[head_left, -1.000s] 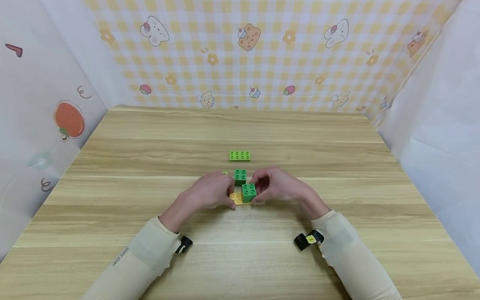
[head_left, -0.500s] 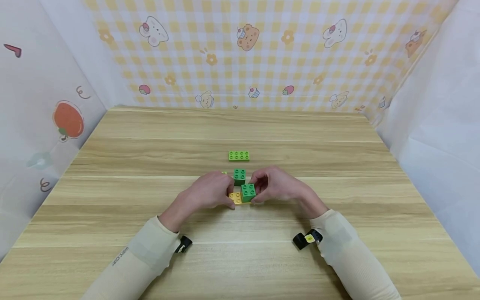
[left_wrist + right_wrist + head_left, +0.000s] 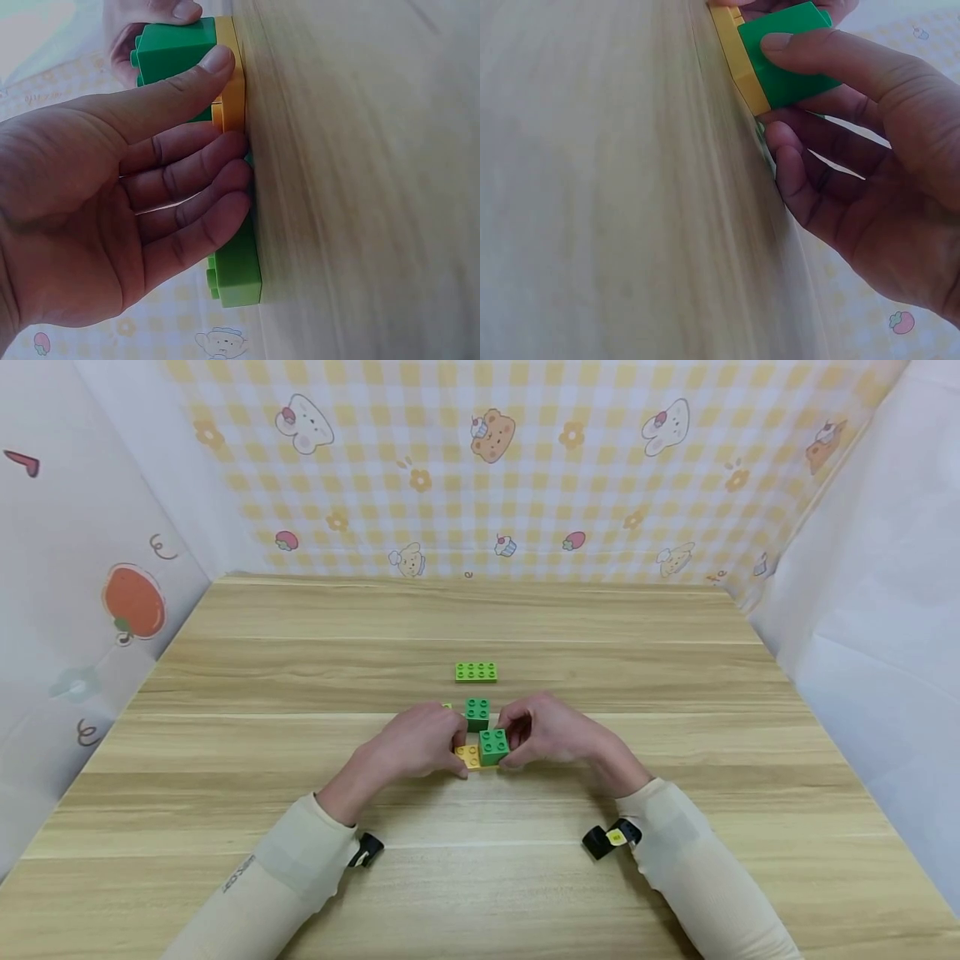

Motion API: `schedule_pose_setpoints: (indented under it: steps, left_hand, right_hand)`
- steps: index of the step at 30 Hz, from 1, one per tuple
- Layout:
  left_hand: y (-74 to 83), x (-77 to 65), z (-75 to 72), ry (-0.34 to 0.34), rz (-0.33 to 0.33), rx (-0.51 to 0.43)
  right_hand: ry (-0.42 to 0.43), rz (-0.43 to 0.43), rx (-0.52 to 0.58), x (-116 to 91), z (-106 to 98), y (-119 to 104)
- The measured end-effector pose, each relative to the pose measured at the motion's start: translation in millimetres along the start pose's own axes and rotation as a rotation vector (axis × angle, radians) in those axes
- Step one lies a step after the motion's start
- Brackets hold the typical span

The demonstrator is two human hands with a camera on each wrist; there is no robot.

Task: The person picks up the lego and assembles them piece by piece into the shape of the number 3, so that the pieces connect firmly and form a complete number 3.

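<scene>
A flat yellow toy brick (image 3: 468, 757) lies on the table, studs up. My left hand (image 3: 422, 741) holds its left end between thumb and fingers. A taller green brick (image 3: 493, 746) stands on its right end, showing several studs on top. My right hand (image 3: 551, 732) pinches this green brick, its thumb (image 3: 787, 45) flat against the side in the right wrist view. Just behind stands a second green brick (image 3: 477, 714). A light green brick (image 3: 240, 266) is beyond my left fingers in the left wrist view, mostly hidden by my left hand in the head view.
A flat light green brick (image 3: 476, 672) lies farther back on the wooden table (image 3: 480, 877). A checkered cloth (image 3: 525, 485) hangs behind the table's back edge, and white sheets stand at both sides.
The head view has drifted a little, so everything sits slightly farther left. Both hands keep their hold, and the upper green brick appears marginally lower against the yellow one.
</scene>
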State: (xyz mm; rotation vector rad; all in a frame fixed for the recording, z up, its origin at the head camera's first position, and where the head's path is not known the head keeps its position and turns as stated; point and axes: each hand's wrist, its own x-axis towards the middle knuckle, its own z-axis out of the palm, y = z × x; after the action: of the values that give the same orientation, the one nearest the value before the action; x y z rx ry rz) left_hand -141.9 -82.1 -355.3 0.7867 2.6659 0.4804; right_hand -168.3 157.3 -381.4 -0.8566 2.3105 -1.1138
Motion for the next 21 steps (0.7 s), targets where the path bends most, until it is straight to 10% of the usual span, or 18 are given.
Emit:
schedule_pose_setpoints:
  steps: [21]
  left_hand:
    - [0.7, -2.4, -2.6, -0.015, -0.001, -0.002]
  right_hand:
    - [0.008, 0.004, -0.040, -1.0, 2.1, -0.3]
